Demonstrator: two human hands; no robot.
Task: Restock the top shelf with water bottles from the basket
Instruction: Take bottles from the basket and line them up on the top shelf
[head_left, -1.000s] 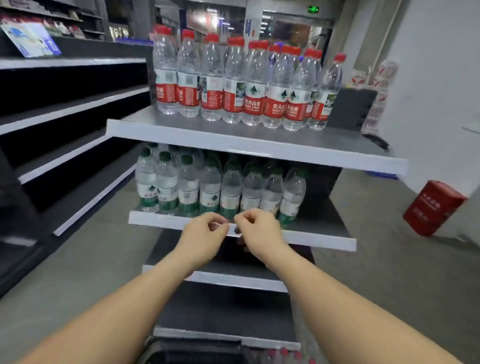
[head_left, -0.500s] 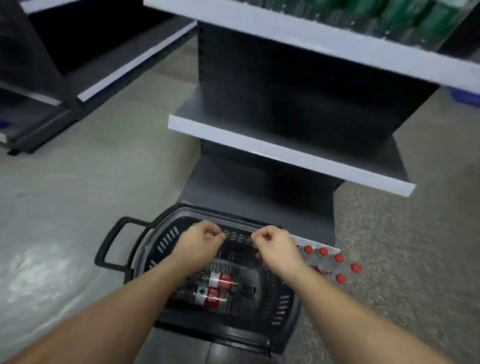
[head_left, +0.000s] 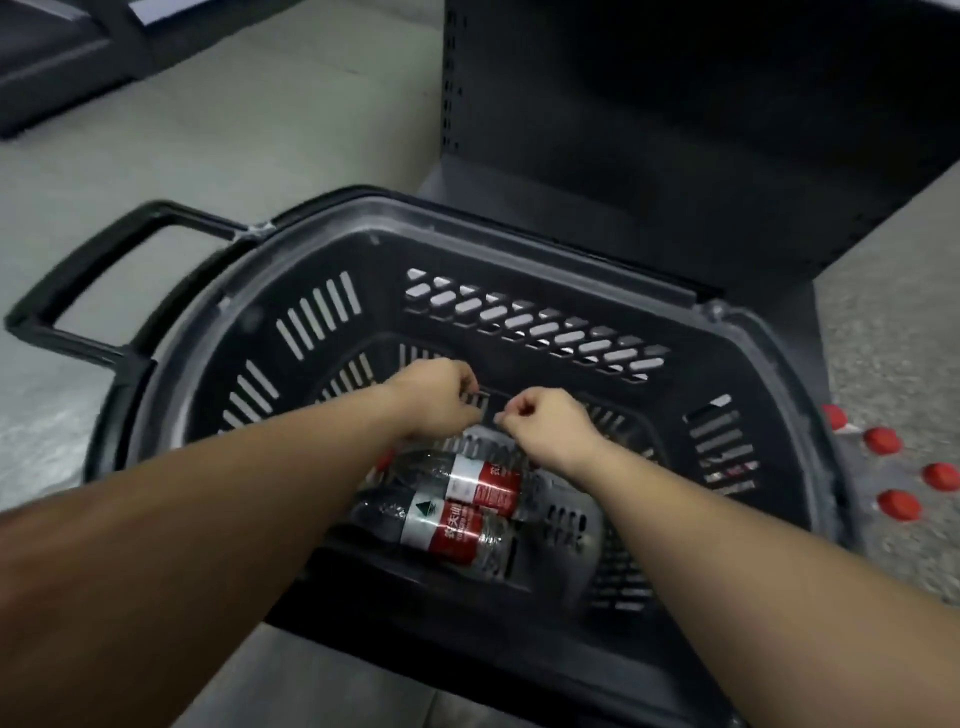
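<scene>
A black plastic basket stands on the floor below me. Two clear water bottles with red and white labels lie on their sides in its bottom: one farther, one nearer. My left hand and my right hand hover side by side inside the basket, just above the bottles. Both have fingers curled and hold nothing. The top shelf is out of view.
The basket's handle sticks out to the left. A pack of red-capped bottles sits on the floor right of the basket. The dark shelf unit's base rises behind it. Grey floor lies to the left.
My view has dropped from the stocked shelves down to the basket. Both hands have come down with it, still curled and close together, and now hang inside the basket over the bottles.
</scene>
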